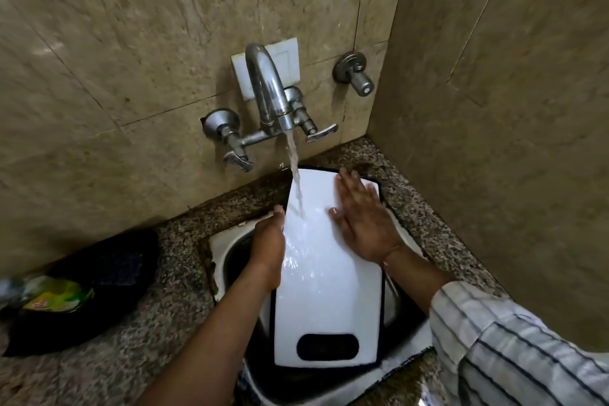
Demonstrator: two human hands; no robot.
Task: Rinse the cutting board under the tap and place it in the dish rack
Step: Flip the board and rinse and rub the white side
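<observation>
Left hand [268,247] grips the cutting board's [329,290] left edge under running water; right hand [364,219] lies flat, fingers spread, on it.

A black bag [99,287] holding a green packet [56,295] lies on the speckled counter [171,316].
</observation>
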